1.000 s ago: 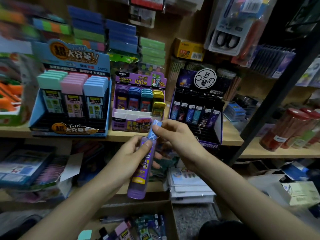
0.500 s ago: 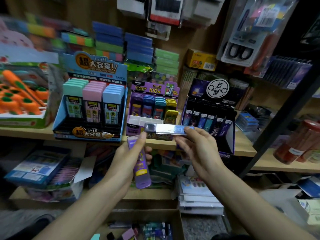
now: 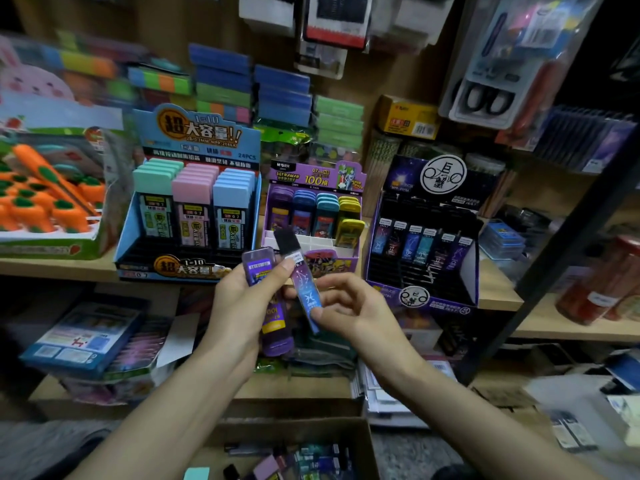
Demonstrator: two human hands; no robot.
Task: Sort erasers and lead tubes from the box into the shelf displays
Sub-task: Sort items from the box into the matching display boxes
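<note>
- purple lead tube: translucent plastic, glossy.
- slim blue lead tube: smooth glossy plastic; cap matt black.
- shelf: light wood, matt.
- box: brown cardboard, matt.
- blue display carton, at the shelf's front edge: printed card, slight sheen.

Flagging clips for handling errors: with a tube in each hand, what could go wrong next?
1. The right hand pinches the slim starry tube only at its lower end; it could slip into the cardboard box below.
2. The left hand grips a purple tube; both tubes are purplish, so a mix-up between the purple display and black display seems possible.
</note>
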